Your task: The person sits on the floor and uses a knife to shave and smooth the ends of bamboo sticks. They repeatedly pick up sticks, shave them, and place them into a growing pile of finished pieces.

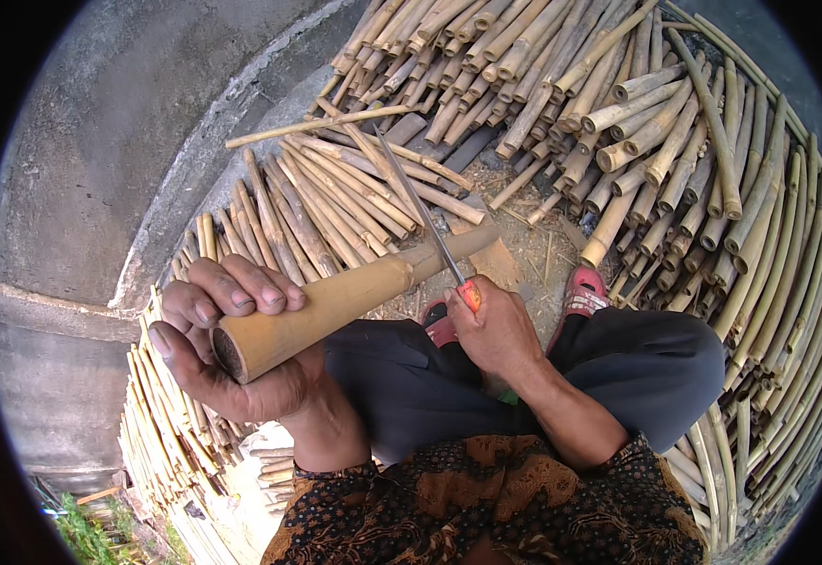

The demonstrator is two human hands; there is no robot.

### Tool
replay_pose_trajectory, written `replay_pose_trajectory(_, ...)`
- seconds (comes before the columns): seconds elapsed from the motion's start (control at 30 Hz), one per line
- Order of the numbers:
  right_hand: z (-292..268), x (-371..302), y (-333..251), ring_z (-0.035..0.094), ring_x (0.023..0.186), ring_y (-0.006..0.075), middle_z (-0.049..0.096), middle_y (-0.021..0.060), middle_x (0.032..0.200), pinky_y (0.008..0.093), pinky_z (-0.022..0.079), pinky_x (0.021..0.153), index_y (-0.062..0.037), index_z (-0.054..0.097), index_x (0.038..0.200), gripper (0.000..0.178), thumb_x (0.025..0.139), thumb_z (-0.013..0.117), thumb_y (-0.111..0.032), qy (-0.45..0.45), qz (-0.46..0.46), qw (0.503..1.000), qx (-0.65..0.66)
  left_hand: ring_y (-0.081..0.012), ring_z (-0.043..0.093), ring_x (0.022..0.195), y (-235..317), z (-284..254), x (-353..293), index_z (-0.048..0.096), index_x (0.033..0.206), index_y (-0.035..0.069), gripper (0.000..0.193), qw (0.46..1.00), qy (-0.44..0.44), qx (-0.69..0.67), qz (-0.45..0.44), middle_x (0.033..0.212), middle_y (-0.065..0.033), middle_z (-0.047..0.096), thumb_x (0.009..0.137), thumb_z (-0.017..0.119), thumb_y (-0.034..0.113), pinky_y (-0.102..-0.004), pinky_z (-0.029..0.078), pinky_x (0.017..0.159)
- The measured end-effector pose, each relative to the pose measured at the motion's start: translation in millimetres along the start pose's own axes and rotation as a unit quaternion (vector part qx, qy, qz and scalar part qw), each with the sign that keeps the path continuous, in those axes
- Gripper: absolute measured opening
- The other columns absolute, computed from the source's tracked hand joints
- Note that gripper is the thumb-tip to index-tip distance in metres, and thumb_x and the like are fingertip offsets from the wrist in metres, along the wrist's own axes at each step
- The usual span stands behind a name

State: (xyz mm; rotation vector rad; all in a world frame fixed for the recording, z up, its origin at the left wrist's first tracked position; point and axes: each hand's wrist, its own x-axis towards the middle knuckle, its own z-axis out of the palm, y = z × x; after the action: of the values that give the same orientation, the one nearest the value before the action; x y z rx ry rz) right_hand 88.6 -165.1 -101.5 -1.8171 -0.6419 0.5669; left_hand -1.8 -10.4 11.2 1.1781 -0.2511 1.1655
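Observation:
A thick bamboo piece (321, 315) lies slantwise in front of me, its near end resting in my left hand (241, 339). The fingers curl over that dark, hollow end, with the thumb below it. My right hand (497, 334) is closed round the red handle (469, 294) of a tool with a long, narrow metal blade (420, 202). Whether it is a knife or a saw, I cannot tell. The blade crosses the bamboo past its swollen joint and points up and away to the left. The palm side of my right hand is hidden.
Stacks of cut bamboo poles (609, 113) rise ahead and to the right. A lower pile of bamboo (335, 198) lies ahead to the left, beside a grey concrete wall (119, 122). My legs are bent, with red sandals (583, 294) on my feet.

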Motion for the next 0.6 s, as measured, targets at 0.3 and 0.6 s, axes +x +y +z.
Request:
replay_pose_trajectory(0.3,-2,-1,-1,0.068,0.071,0.046,0.066,0.0261,0.072,0.0491,0.054,0.062,0.0034,0.061,0.095,0.025,0.095,0.067,-0.021,0.02,-0.041,0.998,-0.044,-0.0238,0.054,0.067,2,-2,-6,0.053,0.106,0.005,0.067,0.998,-0.041,0.003,0.039,0.083,-0.0136,0.051,0.105,0.023,0.065,-0.0398,0.052,0.065)
replay_pose_trajectory(0.6,0,-11,-3,0.068,0.071,0.0458,0.066,0.0252,0.073,0.0499,0.054,0.065,0.0042,0.062,0.097,0.024,0.093,0.069,-0.019,-0.035,-0.197,0.979,0.027,-0.0285,0.063,0.071,6,-10,0,0.048,0.105,0.002,0.062,0.99,-0.116,0.015,0.076,0.098,-0.0174,0.049,0.105,0.034,0.062,-0.0426,0.058,0.062)
